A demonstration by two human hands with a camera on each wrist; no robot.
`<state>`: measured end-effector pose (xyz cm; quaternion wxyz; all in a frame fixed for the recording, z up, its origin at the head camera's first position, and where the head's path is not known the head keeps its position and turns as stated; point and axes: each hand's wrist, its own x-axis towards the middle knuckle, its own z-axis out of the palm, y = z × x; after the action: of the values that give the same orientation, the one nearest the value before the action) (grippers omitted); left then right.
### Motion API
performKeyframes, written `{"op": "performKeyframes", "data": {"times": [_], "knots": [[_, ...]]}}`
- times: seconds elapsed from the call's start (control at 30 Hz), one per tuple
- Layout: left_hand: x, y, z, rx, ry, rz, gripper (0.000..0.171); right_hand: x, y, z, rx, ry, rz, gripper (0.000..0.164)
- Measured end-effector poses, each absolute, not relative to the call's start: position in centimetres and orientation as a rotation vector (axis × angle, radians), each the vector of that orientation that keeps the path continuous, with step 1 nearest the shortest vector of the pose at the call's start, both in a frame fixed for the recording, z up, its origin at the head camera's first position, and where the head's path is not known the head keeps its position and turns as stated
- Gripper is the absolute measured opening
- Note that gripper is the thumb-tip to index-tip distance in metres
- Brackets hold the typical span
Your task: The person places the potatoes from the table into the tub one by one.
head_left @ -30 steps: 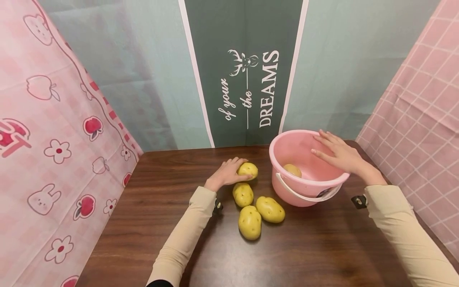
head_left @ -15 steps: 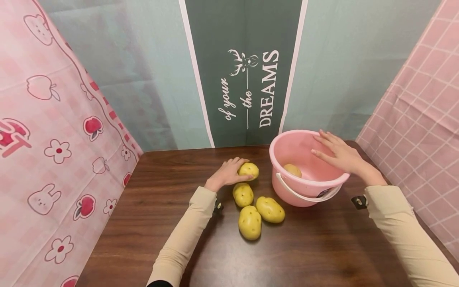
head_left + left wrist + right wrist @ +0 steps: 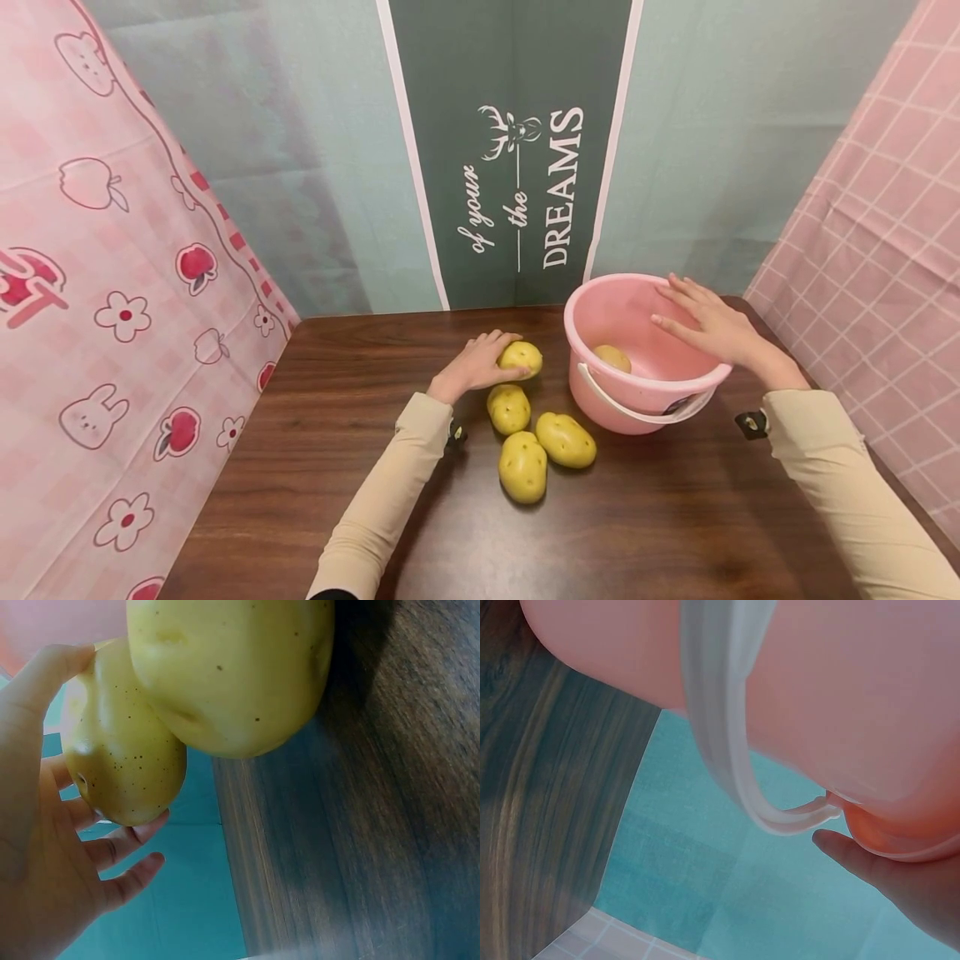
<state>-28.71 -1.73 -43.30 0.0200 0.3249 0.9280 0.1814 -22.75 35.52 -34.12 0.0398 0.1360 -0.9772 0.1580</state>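
Observation:
In the head view my left hand (image 3: 480,360) grips a yellow potato (image 3: 521,359) at the far side of the group. The left wrist view shows the thumb on one side of that potato (image 3: 124,750) and fingers curving along the other. Three more potatoes lie nearer me: one potato (image 3: 509,409) just below the hand, an oblong potato (image 3: 566,440) to the right, and the nearest potato (image 3: 522,467). My right hand (image 3: 708,323) rests on the rim of a pink bucket (image 3: 611,400), its fingers straight and spread. Inside the bucket sits another potato (image 3: 612,358).
The bucket's white handle (image 3: 622,404) hangs down its near side. Everything stands on a dark wooden table (image 3: 315,467). A teal and green cloth (image 3: 322,167) hangs behind, with pink cloths at the left (image 3: 127,250) and right (image 3: 885,208).
The potato in my left hand has shifted very slightly to the right since one second ago. My right hand, the bucket and the other potatoes stay where they were.

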Motion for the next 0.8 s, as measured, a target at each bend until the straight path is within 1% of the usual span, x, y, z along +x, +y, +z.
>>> {"op": "performKeyframes", "data": {"times": [0.8], "knots": [[-28.45, -1.61, -42.96, 1.026, 2.873, 0.576, 0.071, -22.87, 35.51, -34.23, 0.43, -2.981, 0.477, 0.064]]}}
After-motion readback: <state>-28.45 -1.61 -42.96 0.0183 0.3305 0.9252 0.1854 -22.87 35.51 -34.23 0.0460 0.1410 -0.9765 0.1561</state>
